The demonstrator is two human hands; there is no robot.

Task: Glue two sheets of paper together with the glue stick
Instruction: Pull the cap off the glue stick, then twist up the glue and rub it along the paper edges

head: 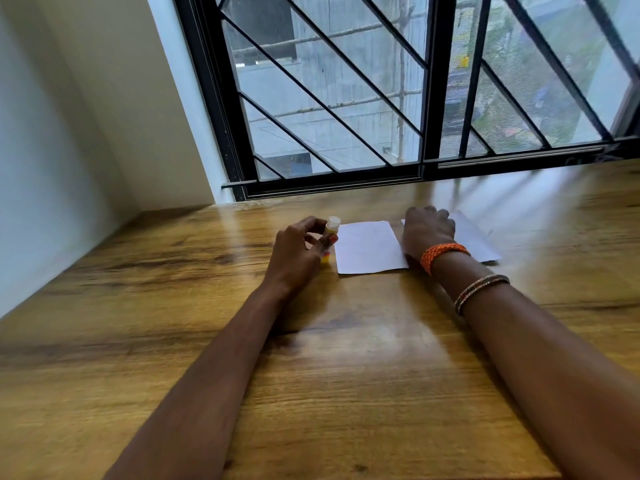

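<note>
Two white sheets of paper lie side by side on the wooden table [346,358]. The left sheet [369,247] is fully visible. The right sheet [474,240] is partly hidden under my right hand [427,230], which rests on it with its fingers bent down; I cannot tell whether they pinch the paper. My left hand [299,252] holds a glue stick [331,230] upright between its fingers, just left of the left sheet. The stick has a white cap and a yellow body.
A barred black window frame [426,98] runs along the table's far edge. A white wall [86,133] borders the table on the left. The wooden surface stretches wide towards me.
</note>
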